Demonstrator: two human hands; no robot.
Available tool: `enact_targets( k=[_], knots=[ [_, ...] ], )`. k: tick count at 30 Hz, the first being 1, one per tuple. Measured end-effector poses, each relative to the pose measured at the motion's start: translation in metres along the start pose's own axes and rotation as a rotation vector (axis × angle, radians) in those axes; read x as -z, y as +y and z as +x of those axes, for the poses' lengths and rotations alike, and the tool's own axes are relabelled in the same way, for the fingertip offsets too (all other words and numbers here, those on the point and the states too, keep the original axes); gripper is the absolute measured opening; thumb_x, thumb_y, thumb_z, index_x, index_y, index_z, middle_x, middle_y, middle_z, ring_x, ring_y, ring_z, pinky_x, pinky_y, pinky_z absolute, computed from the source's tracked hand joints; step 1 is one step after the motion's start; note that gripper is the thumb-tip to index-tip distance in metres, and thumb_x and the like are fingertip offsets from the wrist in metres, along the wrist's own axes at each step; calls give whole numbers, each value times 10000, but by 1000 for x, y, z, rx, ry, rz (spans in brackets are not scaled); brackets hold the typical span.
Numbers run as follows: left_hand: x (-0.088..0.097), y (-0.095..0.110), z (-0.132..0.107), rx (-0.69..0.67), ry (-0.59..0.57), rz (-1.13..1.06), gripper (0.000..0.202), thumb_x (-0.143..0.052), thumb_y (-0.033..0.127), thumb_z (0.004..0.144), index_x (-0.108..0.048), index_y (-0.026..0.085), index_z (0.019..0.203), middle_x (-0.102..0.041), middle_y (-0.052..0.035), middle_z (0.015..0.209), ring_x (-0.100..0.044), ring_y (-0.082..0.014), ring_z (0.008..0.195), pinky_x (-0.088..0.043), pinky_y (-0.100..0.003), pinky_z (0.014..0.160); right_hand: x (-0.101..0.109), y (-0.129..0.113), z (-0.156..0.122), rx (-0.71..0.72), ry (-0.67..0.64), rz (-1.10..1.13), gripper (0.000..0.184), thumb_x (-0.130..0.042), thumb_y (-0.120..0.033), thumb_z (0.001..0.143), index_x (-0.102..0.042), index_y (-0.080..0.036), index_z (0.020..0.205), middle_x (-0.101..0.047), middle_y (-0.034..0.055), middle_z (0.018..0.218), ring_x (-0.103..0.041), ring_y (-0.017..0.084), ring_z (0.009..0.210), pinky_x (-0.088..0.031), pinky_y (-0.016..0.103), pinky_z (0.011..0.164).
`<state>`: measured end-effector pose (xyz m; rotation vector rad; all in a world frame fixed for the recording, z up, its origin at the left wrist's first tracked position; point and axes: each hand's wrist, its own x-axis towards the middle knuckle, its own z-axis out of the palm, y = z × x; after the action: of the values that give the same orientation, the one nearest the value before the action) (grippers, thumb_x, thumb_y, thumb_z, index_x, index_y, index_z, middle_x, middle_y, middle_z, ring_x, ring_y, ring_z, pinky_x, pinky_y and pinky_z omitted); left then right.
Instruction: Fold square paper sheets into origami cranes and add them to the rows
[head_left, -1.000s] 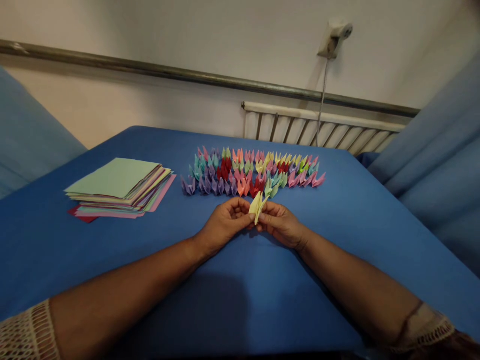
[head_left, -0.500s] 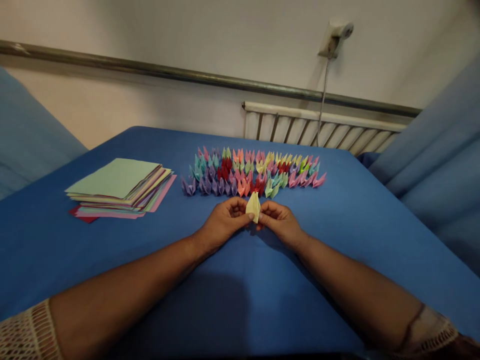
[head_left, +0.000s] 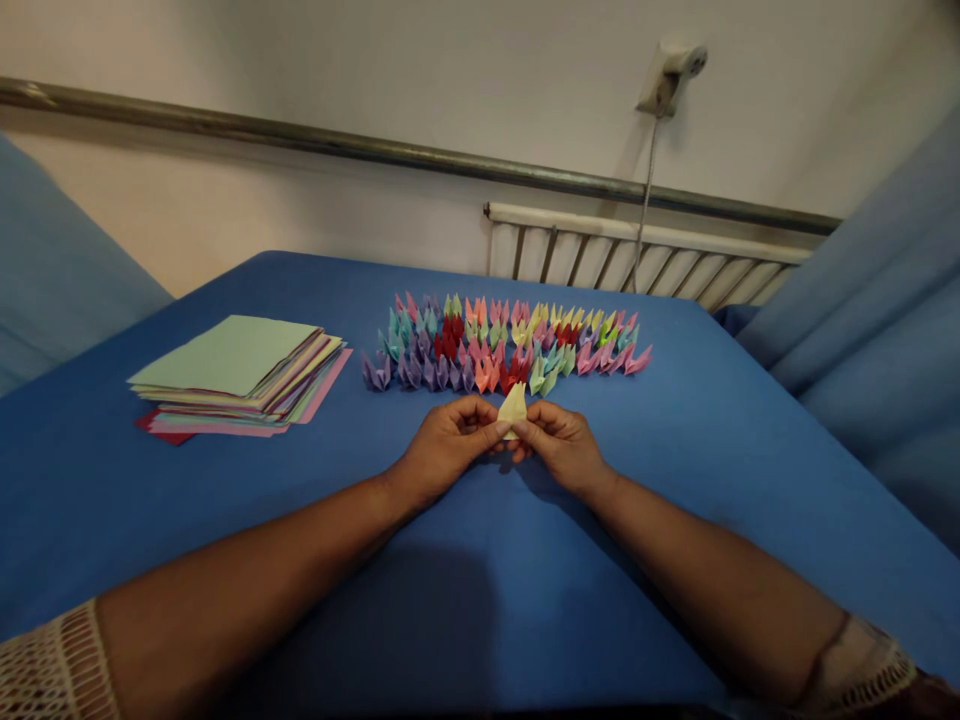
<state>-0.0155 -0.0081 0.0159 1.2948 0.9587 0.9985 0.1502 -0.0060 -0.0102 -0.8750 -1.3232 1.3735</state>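
A small pale yellow folded paper piece is pinched between both hands just above the blue table. My left hand grips its left side with thumb and fingertips closed. My right hand pinches its right side the same way. Just beyond the hands stand rows of several small folded paper figures in purple, teal, red, pink, yellow and green.
A stack of coloured square paper sheets lies at the left of the table, light green on top. Behind the table are a white radiator, a metal rail along the wall and blue fabric at both sides.
The yellow piece has been closed from a two-pronged open shape into a narrower flat point, and both hands have lifted it slightly toward the rows of figures.
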Motion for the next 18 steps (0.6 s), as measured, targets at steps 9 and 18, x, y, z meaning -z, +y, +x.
enact_targets(
  k=[9,18],
  knots=[
    [1,4,-3,-65,-38,2,229,-745,333,745,-624,141,780,-645,-5,725,-608,-124,683,-481,-255,672,-2,-4,-4,80,2,-77,305,-671,-475,791,-621,-187,704,-632,-19,607,-558,93,495,-463,227,503],
    [2,4,-3,-93,78,33,200,-764,299,713,-640,143,705,-631,14,668,-568,-98,629,-448,-221,625,1,3,-6,103,-82,-206,258,-615,-421,853,-602,-192,733,-622,-24,628,-565,95,533,-453,229,536]
  ],
)
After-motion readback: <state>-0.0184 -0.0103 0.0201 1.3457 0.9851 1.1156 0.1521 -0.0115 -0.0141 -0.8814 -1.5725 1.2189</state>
